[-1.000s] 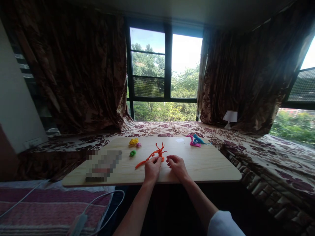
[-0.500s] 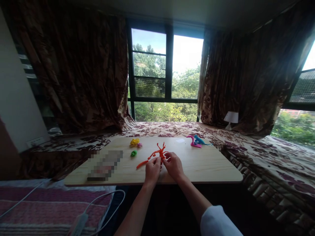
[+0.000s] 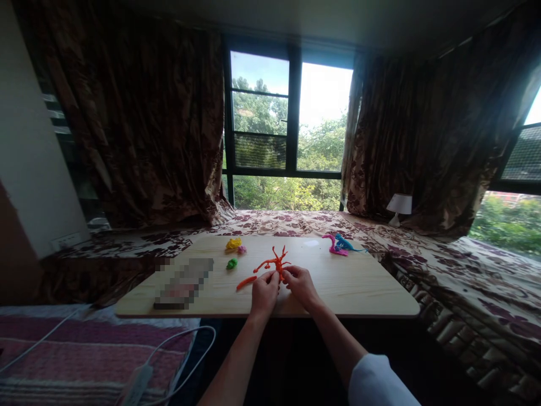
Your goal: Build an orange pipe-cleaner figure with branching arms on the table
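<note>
Both my hands meet over the near part of a pale wooden table (image 3: 338, 287). Between them stands an orange clay figure (image 3: 278, 263) with several thin branching limbs pointing up and out. My left hand (image 3: 265, 292) is closed, its fingers pinching the figure's lower part. My right hand (image 3: 301, 285) has thumb and fingers closed on the figure's right side; the fingertips partly hide the contact. To the left of my left hand lies a separate orange clay strip (image 3: 246, 282). A green clay lump (image 3: 231, 263) sits farther left.
Toward the table's back left are a yellow clay lump (image 3: 233, 243) and a small pink lump (image 3: 242, 249). At back right stand a magenta clay piece (image 3: 332, 246) and a blue clay figure (image 3: 344, 243). A blurred-out flat box (image 3: 183, 285) lies left. A white lamp (image 3: 399, 206) stands beyond.
The fingers of my right hand have drawn in closer around the orange clay figure. My left hand keeps its pinch. The whole view has shifted slightly.
</note>
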{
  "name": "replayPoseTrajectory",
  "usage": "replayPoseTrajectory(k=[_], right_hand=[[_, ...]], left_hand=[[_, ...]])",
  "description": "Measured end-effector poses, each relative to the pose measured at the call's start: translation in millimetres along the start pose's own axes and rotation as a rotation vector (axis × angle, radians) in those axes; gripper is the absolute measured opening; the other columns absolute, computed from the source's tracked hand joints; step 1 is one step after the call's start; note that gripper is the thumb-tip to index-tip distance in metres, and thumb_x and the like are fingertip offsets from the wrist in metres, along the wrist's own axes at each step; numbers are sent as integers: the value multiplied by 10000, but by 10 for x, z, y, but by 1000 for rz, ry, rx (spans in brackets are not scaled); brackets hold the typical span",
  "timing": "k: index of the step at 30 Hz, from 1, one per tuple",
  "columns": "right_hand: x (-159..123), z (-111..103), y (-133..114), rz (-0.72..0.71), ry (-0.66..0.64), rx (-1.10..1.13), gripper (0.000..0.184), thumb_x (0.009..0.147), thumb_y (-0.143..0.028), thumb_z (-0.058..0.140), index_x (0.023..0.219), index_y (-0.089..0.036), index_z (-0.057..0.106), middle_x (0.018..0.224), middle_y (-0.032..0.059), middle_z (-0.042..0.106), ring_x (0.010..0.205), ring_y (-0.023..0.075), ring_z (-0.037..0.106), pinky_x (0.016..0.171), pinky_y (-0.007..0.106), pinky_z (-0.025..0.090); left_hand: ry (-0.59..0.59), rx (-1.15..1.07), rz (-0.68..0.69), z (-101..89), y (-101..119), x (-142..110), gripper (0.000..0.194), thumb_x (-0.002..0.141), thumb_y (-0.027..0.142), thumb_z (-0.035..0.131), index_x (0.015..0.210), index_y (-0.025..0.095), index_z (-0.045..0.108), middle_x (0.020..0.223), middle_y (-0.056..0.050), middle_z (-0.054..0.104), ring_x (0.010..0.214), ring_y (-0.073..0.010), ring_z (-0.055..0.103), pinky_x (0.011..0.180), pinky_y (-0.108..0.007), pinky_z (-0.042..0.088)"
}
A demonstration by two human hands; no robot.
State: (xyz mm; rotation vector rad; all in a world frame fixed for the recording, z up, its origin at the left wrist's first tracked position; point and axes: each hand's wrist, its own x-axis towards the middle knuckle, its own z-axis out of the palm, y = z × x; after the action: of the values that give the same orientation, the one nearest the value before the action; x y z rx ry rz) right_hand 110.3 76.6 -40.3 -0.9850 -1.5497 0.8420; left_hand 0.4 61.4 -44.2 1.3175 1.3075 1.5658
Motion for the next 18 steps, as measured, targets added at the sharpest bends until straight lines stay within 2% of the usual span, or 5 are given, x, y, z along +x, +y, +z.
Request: replayPoseTrajectory(k=[7,12,18], right_hand=[[-4,-14,-60,74,-10,72,344,758,-414,470,790,-137,672,665,44,647,585,141,576,484,223,430],[-1,-12,-55,38,-11,57,321,739,-414,509,805,-145,673,689,42,660,599,143,582,504,224,431],[-8,-17,-49,-17,9,-76,299,792,-358,446,865,-167,664,693,31,659,593,140,586,554,242,431]], left_hand=[[-2,4,18,-10,-29,7,338,662,429,557,780,128,658,521,-5,578,460,-117,515,439,-213,404],[4,-15,10,-12,-10,2,319,646,425,573,747,134,659,518,3,573,448,-106,500,438,-210,404],[6,-18,-18,-17,35,-15,303,635,402,581,743,129,654,502,4,557,454,-109,498,434,-210,403]])
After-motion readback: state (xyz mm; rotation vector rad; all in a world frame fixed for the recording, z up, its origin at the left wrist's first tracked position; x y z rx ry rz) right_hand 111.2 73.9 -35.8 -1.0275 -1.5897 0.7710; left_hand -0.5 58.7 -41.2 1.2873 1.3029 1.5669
